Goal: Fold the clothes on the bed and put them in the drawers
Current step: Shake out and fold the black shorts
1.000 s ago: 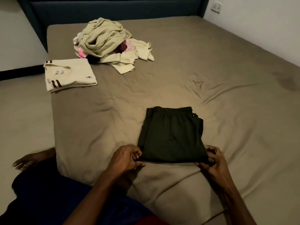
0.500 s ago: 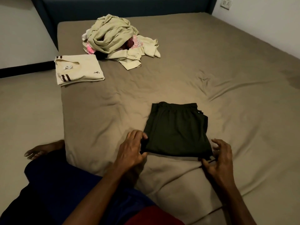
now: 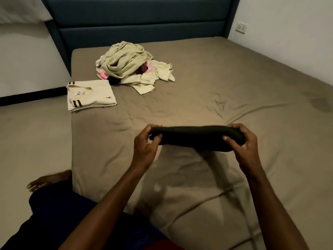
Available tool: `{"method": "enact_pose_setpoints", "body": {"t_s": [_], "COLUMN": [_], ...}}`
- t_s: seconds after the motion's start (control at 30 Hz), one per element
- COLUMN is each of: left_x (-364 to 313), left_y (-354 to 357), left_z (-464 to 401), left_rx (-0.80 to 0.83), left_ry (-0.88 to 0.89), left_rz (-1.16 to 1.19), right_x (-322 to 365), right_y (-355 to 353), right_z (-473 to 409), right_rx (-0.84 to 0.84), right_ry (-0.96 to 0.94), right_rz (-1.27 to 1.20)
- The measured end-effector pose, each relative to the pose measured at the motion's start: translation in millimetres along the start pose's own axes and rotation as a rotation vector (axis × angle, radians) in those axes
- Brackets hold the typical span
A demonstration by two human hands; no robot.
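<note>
Lifted now: half a second back the folded dark garment (image 3: pixel 196 139) lay flat on the bed (image 3: pixel 234 98) with my fingers at its near corners; now I hold it in the air above the sheet, edge-on to the camera. Left-hand fingers (image 3: pixel 153 129) curl over the top of the left end, thumb underneath, clamped on the cloth. Right-hand fingers (image 3: pixel 239 128) wrap the right end the same way, thumb pressing the near face. Left hand (image 3: pixel 146 143) and right hand (image 3: pixel 243 141) are level, bundle stretched between them, sagging slightly in the middle.

Handling guess: soft, light, limp fabric, not slippery, nothing fragile. It will slump and unfold if I hold one end only, so grip both ends, or slide a palm under the centre for carrying.

Further out, a folded cream shirt (image 3: pixel 91 95) sits at the left edge of the bed, well apart from my hands; it has dark double stripes and a small dark chest logo, too small to read. Beyond it, a pile of unfolded clothes (image 3: pixel 131 64), cream and pink, near the headboard (image 3: pixel 140 20). No readable writing anywhere. Drawers not in view.
</note>
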State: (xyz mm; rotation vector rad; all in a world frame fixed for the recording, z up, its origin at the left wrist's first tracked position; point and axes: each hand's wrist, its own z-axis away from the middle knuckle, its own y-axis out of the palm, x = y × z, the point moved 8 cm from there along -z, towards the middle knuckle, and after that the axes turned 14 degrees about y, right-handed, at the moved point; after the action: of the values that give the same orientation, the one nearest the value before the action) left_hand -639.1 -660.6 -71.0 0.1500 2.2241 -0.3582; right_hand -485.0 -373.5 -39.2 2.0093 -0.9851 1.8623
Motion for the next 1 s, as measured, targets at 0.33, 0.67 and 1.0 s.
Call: {"method": "enact_pose_setpoints", "body": {"t_s": [0.33, 0.67, 1.0], "left_x": [32.0, 124.3, 115.6], "left_y": [0.7, 16.2, 117.8], "left_z": [-75.0, -19.9, 59.2], "left_rx": [-0.037, 0.314, 0.827], "left_ry": [-0.268, -0.171, 0.01], "left_rz": [0.106, -0.643, -0.812], "right_x": [-6.8, -110.3, -149.4], "right_y": [38.8, 59.1, 103.8], "right_z": [-86.6, -86.9, -13.1], "right_rx": [0.137, -0.207, 0.086], "right_ry": [0.466, 0.394, 0.187], "right_rz": [-0.216, 0.84, 0.702]}}
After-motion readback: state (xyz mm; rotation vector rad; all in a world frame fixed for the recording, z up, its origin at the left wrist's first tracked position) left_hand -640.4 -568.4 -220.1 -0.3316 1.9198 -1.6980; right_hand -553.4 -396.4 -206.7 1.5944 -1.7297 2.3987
